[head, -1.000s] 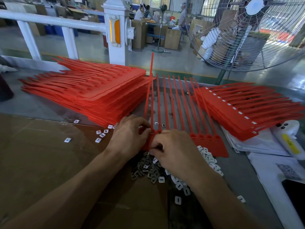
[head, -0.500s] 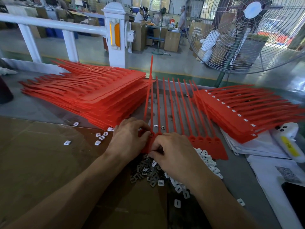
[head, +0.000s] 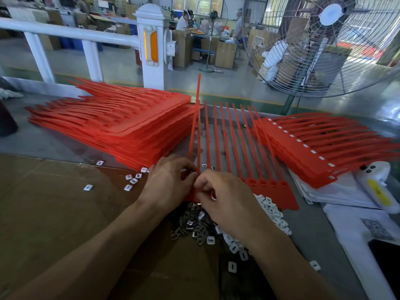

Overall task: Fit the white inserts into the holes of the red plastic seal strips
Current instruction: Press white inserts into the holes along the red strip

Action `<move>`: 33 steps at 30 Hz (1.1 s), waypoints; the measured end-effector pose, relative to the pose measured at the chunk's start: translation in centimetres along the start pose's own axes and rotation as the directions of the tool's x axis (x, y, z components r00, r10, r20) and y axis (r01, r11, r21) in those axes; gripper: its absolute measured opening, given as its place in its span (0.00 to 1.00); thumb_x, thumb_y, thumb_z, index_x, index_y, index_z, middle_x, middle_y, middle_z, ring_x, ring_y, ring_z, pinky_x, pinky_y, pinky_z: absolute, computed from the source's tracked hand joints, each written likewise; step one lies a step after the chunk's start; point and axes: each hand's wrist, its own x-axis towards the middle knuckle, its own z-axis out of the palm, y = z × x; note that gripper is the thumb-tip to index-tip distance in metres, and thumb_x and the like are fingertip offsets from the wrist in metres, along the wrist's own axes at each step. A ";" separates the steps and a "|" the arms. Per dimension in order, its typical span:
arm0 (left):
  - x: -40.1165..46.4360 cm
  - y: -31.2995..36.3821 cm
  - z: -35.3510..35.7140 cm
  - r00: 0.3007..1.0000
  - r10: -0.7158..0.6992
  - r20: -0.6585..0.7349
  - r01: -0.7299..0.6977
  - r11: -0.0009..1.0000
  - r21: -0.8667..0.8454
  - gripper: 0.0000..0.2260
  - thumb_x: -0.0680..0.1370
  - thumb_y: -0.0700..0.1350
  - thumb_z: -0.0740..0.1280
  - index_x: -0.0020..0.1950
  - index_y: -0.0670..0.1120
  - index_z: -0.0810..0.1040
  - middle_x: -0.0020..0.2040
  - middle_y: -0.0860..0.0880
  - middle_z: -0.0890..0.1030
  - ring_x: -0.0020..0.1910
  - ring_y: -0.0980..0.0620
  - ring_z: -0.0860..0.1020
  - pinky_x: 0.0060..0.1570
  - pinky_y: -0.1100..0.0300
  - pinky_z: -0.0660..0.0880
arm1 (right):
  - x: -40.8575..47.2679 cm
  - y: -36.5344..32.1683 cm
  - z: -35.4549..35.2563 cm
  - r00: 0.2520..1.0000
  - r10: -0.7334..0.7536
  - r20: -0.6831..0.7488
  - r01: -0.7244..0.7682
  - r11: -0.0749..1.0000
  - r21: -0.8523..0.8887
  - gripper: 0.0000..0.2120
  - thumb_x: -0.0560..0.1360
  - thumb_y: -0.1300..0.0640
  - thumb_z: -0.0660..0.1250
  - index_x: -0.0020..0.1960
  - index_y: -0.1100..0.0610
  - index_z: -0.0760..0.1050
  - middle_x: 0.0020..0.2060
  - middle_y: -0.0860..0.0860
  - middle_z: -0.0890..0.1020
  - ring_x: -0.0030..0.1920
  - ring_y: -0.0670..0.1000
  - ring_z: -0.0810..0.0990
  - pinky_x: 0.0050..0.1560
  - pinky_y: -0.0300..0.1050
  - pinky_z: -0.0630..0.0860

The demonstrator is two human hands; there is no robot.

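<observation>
A red sheet of joined seal strips [head: 272, 191] lies flat in front of me, tails pointing away. My left hand [head: 168, 182] grips its left end, fingers curled over the edge. My right hand [head: 225, 200] is beside it, fingertips pinched at the strip heads; whatever it pinches is hidden. Under my hands lies a pile of white inserts [head: 270, 211] mixed with grey ones. Loose white inserts [head: 132, 180] are scattered to the left on the brown cardboard [head: 54, 213].
A tall stack of red strip sheets [head: 121, 126] sits at the back left. Another stack with white inserts fitted [head: 313, 148] lies at the right on papers. A white handheld device [head: 376, 187] lies far right. A big fan [head: 324, 46] stands behind the table.
My hands stay at the left end of the sheet; the right fingers have shifted slightly. The view has tilted a little.
</observation>
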 end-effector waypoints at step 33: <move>0.2 -0.4 0.0 1.000 0.006 0.011 -0.006 1.000 -0.012 0.05 0.79 0.51 0.70 0.54 0.57 0.83 0.55 0.57 0.78 0.62 0.53 0.72 0.67 0.45 0.69 | 1.7 5.7 -1.1 0.930 0.323 -0.175 -0.315 0.946 0.077 0.05 0.78 0.57 0.73 0.52 0.51 0.87 0.43 0.40 0.85 0.40 0.32 0.77 0.40 0.23 0.69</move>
